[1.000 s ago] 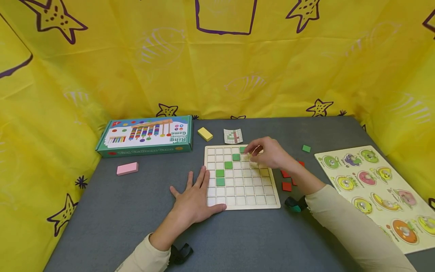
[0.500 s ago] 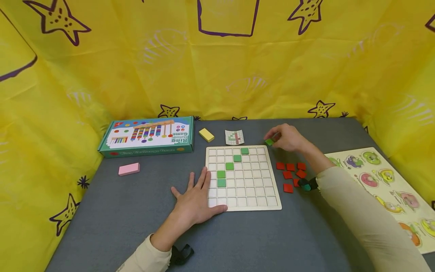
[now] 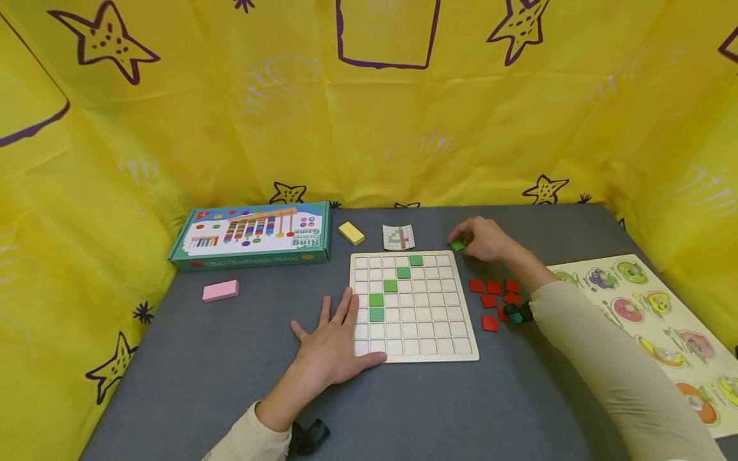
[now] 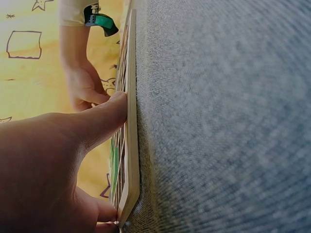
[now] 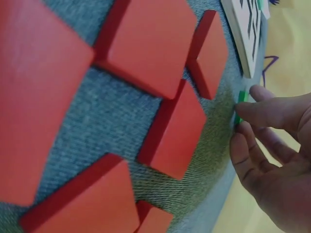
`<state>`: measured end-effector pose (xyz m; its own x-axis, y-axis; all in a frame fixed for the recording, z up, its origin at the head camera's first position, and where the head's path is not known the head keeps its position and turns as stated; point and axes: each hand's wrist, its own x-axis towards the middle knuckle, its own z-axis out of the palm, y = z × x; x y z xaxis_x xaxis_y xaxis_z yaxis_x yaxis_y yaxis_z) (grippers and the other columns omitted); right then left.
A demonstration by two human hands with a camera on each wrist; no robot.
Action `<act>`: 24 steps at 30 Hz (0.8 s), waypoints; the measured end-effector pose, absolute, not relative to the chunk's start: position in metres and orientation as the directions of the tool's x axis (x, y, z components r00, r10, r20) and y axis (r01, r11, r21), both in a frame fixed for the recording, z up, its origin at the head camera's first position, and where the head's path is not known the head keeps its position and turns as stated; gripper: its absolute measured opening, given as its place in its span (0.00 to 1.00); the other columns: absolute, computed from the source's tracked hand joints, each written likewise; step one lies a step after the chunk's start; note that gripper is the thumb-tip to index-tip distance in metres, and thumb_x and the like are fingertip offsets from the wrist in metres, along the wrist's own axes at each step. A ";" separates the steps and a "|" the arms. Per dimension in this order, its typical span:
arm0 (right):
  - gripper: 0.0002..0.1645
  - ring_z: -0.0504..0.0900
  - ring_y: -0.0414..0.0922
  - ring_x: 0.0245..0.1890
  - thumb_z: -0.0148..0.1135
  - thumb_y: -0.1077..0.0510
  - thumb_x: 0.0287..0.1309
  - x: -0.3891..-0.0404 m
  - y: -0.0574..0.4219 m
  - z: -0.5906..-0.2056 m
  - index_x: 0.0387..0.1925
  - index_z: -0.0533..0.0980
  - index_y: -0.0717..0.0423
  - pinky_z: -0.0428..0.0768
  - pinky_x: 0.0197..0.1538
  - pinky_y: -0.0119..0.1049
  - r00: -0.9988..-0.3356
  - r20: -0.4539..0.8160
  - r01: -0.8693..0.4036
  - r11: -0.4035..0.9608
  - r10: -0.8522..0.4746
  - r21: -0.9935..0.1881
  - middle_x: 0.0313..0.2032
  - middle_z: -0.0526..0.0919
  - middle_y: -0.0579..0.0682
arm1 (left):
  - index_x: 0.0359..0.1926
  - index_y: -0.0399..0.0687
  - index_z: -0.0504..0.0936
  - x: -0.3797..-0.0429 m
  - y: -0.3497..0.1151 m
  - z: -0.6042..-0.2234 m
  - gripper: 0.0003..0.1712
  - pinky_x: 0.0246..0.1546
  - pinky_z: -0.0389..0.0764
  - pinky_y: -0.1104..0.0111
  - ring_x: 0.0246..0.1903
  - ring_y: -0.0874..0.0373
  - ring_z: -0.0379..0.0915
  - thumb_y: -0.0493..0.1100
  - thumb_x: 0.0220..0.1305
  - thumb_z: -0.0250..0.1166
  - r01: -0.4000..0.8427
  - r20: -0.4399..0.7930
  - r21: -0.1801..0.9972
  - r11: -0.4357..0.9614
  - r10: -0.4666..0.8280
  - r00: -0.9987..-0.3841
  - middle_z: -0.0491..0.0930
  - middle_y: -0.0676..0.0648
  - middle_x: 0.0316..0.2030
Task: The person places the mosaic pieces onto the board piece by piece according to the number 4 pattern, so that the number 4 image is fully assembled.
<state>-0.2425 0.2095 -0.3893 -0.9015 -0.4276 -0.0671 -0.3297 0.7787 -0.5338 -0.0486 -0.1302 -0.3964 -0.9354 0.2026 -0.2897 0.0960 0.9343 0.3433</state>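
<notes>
A pale wooden grid board (image 3: 412,360) lies on the dark table with several green square tiles (image 3: 390,286) set in its cells along a stepped diagonal. My left hand (image 3: 325,349) is spread at the board's left side, fingertips on the left edge and thumb over the near edge; the left wrist view shows the thumb (image 4: 104,116) on the rim. Beyond the board's far right corner, my right hand (image 3: 483,240) pinches a loose green tile (image 3: 457,245) between thumb and fingers. In the right wrist view, that tile (image 5: 242,104) is partly covered by the fingers.
Several red tiles (image 3: 489,323) lie right of the board. Behind it are a small pattern card (image 3: 398,237) and a yellow block (image 3: 351,233). A game box (image 3: 250,238) and pink block (image 3: 220,291) stand left; a fruit picture board (image 3: 651,320) lies right, under the right sleeve.
My right hand has moved from over the board's far part to beyond its far right corner, where it took hold of the green tile. The left hand has stayed in place.
</notes>
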 end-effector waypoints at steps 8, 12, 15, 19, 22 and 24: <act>0.20 0.89 0.58 0.43 0.70 0.74 0.52 -0.243 0.212 -0.394 0.48 0.87 0.62 0.84 0.44 0.45 -0.924 -0.065 -0.276 0.776 -0.377 -0.567 0.45 0.90 0.62 | 0.85 0.51 0.48 -0.048 -0.131 -0.397 0.68 0.57 0.41 0.12 0.82 0.34 0.39 0.78 0.57 0.68 0.106 -0.288 0.339 0.935 0.210 -0.934 0.40 0.50 0.85; 0.19 0.89 0.58 0.43 0.70 0.73 0.52 -0.244 0.212 -0.395 0.49 0.86 0.63 0.84 0.45 0.46 -0.923 -0.061 -0.283 0.780 -0.379 -0.558 0.43 0.90 0.61 | 0.85 0.51 0.48 -0.048 -0.131 -0.397 0.68 0.57 0.41 0.12 0.82 0.34 0.39 0.78 0.57 0.68 0.108 -0.286 0.334 0.936 0.210 -0.935 0.40 0.50 0.85; 0.20 0.89 0.57 0.43 0.70 0.72 0.53 -0.243 0.213 -0.395 0.49 0.86 0.63 0.83 0.46 0.47 -0.924 -0.064 -0.281 0.785 -0.376 -0.552 0.44 0.90 0.61 | 0.85 0.51 0.48 -0.047 -0.131 -0.397 0.67 0.57 0.42 0.12 0.82 0.34 0.39 0.77 0.57 0.68 0.110 -0.284 0.332 0.937 0.211 -0.935 0.40 0.50 0.85; 0.19 0.89 0.57 0.42 0.69 0.71 0.54 -0.239 0.216 -0.395 0.49 0.86 0.64 0.84 0.44 0.46 -0.928 -0.058 -0.278 0.788 -0.368 -0.550 0.43 0.90 0.62 | 0.85 0.50 0.48 -0.048 -0.131 -0.396 0.67 0.57 0.42 0.12 0.82 0.34 0.39 0.77 0.57 0.68 0.112 -0.284 0.333 0.936 0.212 -0.935 0.40 0.50 0.85; 0.19 0.89 0.57 0.41 0.69 0.71 0.53 -0.235 0.217 -0.394 0.49 0.87 0.63 0.83 0.43 0.43 -0.932 -0.054 -0.271 0.787 -0.359 -0.554 0.43 0.91 0.61 | 0.84 0.50 0.48 -0.048 -0.131 -0.396 0.67 0.57 0.42 0.12 0.82 0.33 0.40 0.77 0.57 0.68 0.113 -0.283 0.333 0.936 0.213 -0.935 0.41 0.49 0.85; 0.19 0.88 0.56 0.41 0.68 0.71 0.53 -0.232 0.217 -0.392 0.49 0.87 0.63 0.83 0.42 0.43 -0.935 -0.055 -0.261 0.783 -0.351 -0.565 0.43 0.90 0.61 | 0.84 0.50 0.48 -0.048 -0.131 -0.395 0.67 0.57 0.42 0.12 0.82 0.33 0.40 0.77 0.57 0.68 0.113 -0.283 0.333 0.936 0.213 -0.935 0.41 0.49 0.85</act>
<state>-0.2318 0.2165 -0.3925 -0.9347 -0.3513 -0.0548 -0.2612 0.7830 -0.5646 -0.0482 -0.1311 -0.3952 -0.9352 0.2132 -0.2829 0.1127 0.9362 0.3329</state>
